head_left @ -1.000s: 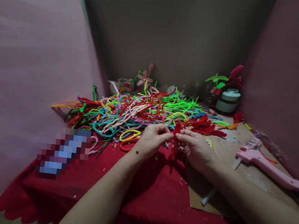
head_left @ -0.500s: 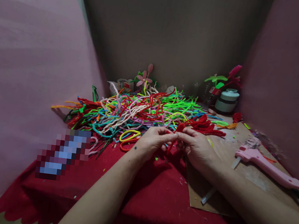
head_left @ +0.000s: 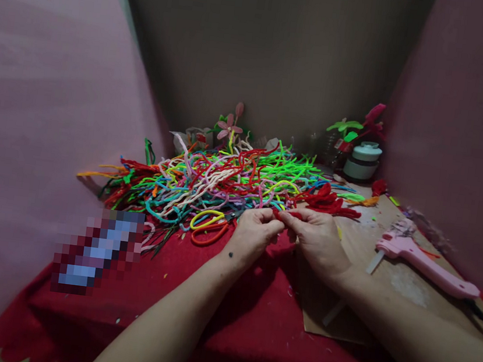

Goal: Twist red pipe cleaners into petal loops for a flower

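My left hand [head_left: 255, 230] and my right hand [head_left: 319, 243] meet above the red cloth, fingertips nearly touching. Between them they pinch a red pipe cleaner [head_left: 292, 214], most of which is covered by the fingers. Just behind the hands lies a bundle of red looped pipe cleaners [head_left: 327, 200]. A large heap of loose pipe cleaners [head_left: 215, 181] in many colours spreads beyond my left hand. Scissors with yellow and red handles [head_left: 208, 237] rest beside my left wrist, their blades partly hidden.
On the right, a pink glue gun [head_left: 429, 266] lies on a cardboard sheet [head_left: 403, 295]. A pale green lidded jar [head_left: 362, 162] and pipe-cleaner flowers [head_left: 229, 128] stand at the back. A blurred-out bluish object [head_left: 100, 252] sits at left on the red cloth [head_left: 156, 305].
My left hand has shifted slightly right and turned. The red pipe cleaner, which hung down between the hands, now lies more level at the fingertips. The whole view has moved a little.
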`<state>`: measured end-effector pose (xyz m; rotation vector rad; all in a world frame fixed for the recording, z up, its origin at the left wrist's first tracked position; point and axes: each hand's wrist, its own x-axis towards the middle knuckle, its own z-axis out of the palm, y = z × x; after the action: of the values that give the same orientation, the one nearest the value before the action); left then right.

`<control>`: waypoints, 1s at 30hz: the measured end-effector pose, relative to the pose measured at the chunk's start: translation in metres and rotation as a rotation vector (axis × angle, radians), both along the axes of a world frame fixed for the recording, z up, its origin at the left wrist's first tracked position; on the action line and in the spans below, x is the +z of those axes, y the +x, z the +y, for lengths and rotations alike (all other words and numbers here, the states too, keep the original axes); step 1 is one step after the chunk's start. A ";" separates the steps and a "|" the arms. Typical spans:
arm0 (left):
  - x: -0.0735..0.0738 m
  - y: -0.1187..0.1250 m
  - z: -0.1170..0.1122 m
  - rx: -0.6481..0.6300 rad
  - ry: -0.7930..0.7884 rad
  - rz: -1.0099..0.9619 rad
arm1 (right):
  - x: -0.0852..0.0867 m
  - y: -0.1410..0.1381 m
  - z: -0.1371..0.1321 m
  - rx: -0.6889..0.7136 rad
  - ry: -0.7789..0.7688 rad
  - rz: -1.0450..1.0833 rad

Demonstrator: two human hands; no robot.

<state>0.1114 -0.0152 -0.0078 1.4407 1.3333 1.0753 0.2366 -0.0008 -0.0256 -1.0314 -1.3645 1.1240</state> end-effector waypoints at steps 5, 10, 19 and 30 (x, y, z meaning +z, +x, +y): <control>0.003 0.001 -0.002 0.004 -0.029 -0.072 | 0.000 0.002 -0.001 0.005 0.051 -0.059; 0.001 -0.003 0.001 -0.036 -0.051 -0.125 | -0.001 0.003 0.002 0.052 -0.017 -0.013; -0.004 -0.013 0.008 -0.121 -0.105 -0.238 | -0.002 0.001 0.005 0.206 -0.132 0.305; -0.002 -0.014 0.007 -0.148 -0.186 -0.227 | -0.002 0.002 0.008 0.140 -0.217 0.280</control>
<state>0.0975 -0.0083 -0.0094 1.2207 1.1161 0.9603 0.2388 0.0074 -0.0281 -0.8994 -1.1212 1.4871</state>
